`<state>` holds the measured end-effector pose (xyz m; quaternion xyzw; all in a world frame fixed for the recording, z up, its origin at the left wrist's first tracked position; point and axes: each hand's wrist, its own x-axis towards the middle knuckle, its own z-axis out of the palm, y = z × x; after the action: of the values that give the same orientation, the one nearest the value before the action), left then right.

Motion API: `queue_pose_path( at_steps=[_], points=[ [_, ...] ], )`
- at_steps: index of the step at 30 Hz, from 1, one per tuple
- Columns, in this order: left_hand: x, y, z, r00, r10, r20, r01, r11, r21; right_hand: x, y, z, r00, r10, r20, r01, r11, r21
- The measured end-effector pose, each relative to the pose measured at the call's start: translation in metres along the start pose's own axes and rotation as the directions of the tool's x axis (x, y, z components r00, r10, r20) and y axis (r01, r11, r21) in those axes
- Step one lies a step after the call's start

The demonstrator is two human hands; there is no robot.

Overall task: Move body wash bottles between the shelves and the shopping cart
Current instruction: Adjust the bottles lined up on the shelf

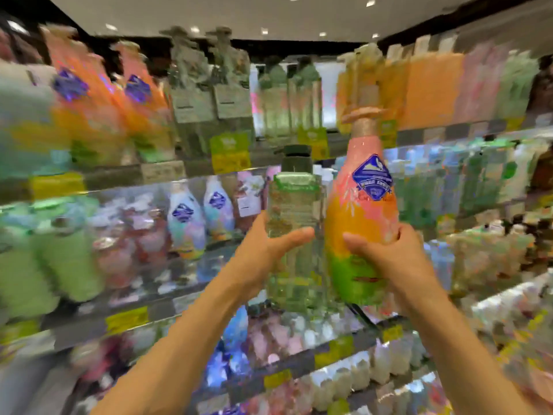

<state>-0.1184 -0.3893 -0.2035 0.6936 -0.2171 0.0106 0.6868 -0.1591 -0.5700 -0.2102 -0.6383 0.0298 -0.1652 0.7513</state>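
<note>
I hold two body wash bottles up in front of the shelves. My left hand (269, 250) grips a clear green square bottle (294, 205) with a dark pump cap, thumb across its front. My right hand (386, 259) grips a pink, orange and green pump bottle (359, 214) with a blue diamond label. Both bottles are upright, side by side, at about the height of the second shelf. Matching pink-orange bottles (89, 94) and green square bottles (209, 94) stand on the top shelf (179, 172). The shopping cart is not in view.
Several shelf rows packed with bottles fill the view, blurred by motion. Yellow price tags (230, 152) hang on the shelf edges. White-and-blue bottles (185, 217) stand on the middle shelf (149, 310). Small white bottles (374, 363) line the lower right shelf.
</note>
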Motion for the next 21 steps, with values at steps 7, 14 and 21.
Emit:
queue_pose_path(
  at_steps=[7, 14, 21],
  points=[
    [-0.066, 0.041, -0.078, 0.960, 0.025, -0.280, -0.002, 0.997, 0.082, -0.020, -0.008, 0.088, 0.953, -0.001, 0.303, 0.006, 1.000, -0.018],
    [-0.107, 0.040, -0.106, 0.897, 0.053, -0.439, 0.015, 0.989, 0.148, -0.038, -0.003, 0.122, 0.905, 0.005, 0.425, -0.005, 1.000, 0.000],
    [-0.129, 0.026, -0.126, 0.856, -0.028, -0.517, 0.087, 0.992, 0.090, -0.050, 0.015, 0.146, 0.889, 0.010, 0.457, 0.023, 0.998, -0.066]
  ],
)
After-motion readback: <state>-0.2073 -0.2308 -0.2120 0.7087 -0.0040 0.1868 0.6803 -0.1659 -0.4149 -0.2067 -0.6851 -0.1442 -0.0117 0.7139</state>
